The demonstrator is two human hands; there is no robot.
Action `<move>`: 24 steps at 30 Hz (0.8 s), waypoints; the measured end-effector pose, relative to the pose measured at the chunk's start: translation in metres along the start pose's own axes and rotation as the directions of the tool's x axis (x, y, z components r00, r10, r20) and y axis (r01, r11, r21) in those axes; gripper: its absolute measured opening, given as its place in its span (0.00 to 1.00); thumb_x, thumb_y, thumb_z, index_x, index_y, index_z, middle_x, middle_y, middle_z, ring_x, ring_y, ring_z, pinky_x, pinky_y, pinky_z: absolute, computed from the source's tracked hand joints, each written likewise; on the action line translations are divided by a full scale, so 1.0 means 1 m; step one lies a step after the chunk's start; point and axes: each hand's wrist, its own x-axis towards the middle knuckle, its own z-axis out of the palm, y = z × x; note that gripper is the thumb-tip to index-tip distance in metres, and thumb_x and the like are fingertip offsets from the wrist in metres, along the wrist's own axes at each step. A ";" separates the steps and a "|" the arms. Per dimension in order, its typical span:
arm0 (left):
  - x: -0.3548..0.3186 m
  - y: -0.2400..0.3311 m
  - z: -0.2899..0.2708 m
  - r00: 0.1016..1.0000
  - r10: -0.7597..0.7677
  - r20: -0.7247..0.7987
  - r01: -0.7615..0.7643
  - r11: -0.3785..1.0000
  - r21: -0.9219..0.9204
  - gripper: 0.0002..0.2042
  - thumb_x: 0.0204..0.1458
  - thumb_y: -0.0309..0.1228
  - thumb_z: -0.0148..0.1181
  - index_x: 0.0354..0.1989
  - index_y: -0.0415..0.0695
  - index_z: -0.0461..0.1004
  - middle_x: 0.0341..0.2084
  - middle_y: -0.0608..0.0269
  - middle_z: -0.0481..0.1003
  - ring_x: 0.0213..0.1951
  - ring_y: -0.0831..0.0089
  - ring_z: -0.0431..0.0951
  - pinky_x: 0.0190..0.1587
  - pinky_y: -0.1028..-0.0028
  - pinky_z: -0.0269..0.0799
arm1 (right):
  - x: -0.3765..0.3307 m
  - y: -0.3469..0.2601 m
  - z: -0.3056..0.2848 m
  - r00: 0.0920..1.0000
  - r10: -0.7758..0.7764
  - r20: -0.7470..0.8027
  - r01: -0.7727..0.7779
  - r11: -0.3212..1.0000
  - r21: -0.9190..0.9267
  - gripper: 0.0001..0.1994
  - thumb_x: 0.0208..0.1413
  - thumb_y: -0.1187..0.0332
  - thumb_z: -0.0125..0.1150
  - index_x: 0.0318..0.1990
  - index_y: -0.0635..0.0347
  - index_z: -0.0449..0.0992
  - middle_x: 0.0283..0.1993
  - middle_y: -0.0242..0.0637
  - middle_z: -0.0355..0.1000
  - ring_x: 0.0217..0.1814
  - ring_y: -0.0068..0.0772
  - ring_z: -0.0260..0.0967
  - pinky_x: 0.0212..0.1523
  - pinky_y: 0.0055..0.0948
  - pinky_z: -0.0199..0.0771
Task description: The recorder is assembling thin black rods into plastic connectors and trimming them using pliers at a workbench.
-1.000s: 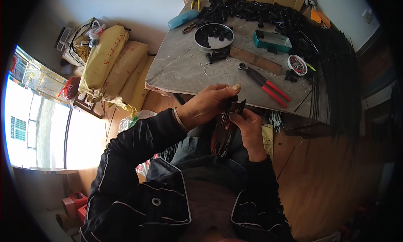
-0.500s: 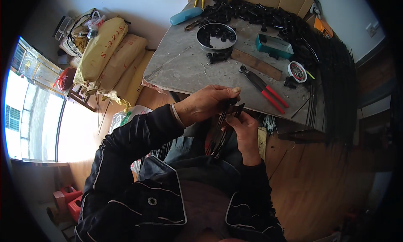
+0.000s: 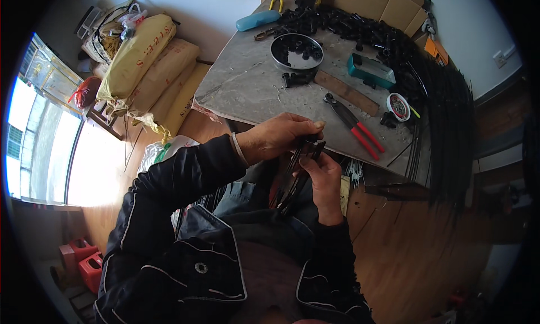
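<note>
My left hand (image 3: 275,137) is closed in a pinch, thumb uppermost, over the upper end of a bunch of thin black rods (image 3: 286,190). Just right of it and a little lower, my right hand (image 3: 323,180) grips the black pieces beside that end between thumb and fingers. The rods slant down from both hands over my lap. A small pale spot shows between the hands near the rod tops. The fingers hide the exact shape of the upper ends.
Before me stands a grey table (image 3: 230,79) with red-handled pliers (image 3: 360,130), a wooden bar (image 3: 346,93), a round metal bowl (image 3: 274,57) of black parts, a teal tray (image 3: 368,76) and a small white dish (image 3: 392,106). Black fittings (image 3: 360,29) and long rods (image 3: 450,127) crowd the back and right.
The whole view has shifted slightly. My hands remain close together at the rod tops, with the right hand's fingers moved a little; both still grip the pieces.
</note>
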 end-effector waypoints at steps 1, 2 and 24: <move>-0.001 0.001 0.001 1.000 0.008 -0.011 -0.008 1.000 0.022 0.12 0.58 0.38 0.58 0.36 0.40 0.75 0.30 0.67 0.75 0.33 0.79 0.74 0.41 0.77 0.70 | 0.000 -0.001 0.000 1.000 0.003 -0.005 -0.003 1.000 -0.007 0.06 0.54 0.73 0.65 0.37 0.67 0.77 0.32 0.33 0.75 0.30 0.20 0.69 0.34 0.21 0.69; -0.001 0.002 0.002 1.000 0.007 -0.009 -0.007 1.000 0.022 0.12 0.58 0.38 0.58 0.36 0.40 0.75 0.30 0.67 0.75 0.33 0.79 0.74 0.41 0.77 0.70 | -0.001 -0.002 0.001 1.000 0.002 -0.007 -0.002 1.000 -0.007 0.06 0.54 0.73 0.65 0.37 0.67 0.77 0.32 0.33 0.75 0.30 0.20 0.69 0.34 0.21 0.69; -0.023 0.019 0.016 0.976 0.207 0.066 -0.209 0.814 0.542 0.12 0.55 0.28 0.60 0.47 0.41 0.74 0.32 0.72 0.76 0.33 0.86 0.72 0.37 0.84 0.68 | -0.006 0.000 -0.010 0.991 -0.108 -0.076 0.110 0.994 0.026 0.08 0.59 0.70 0.59 0.39 0.68 0.74 0.32 0.34 0.74 0.31 0.22 0.70 0.35 0.23 0.72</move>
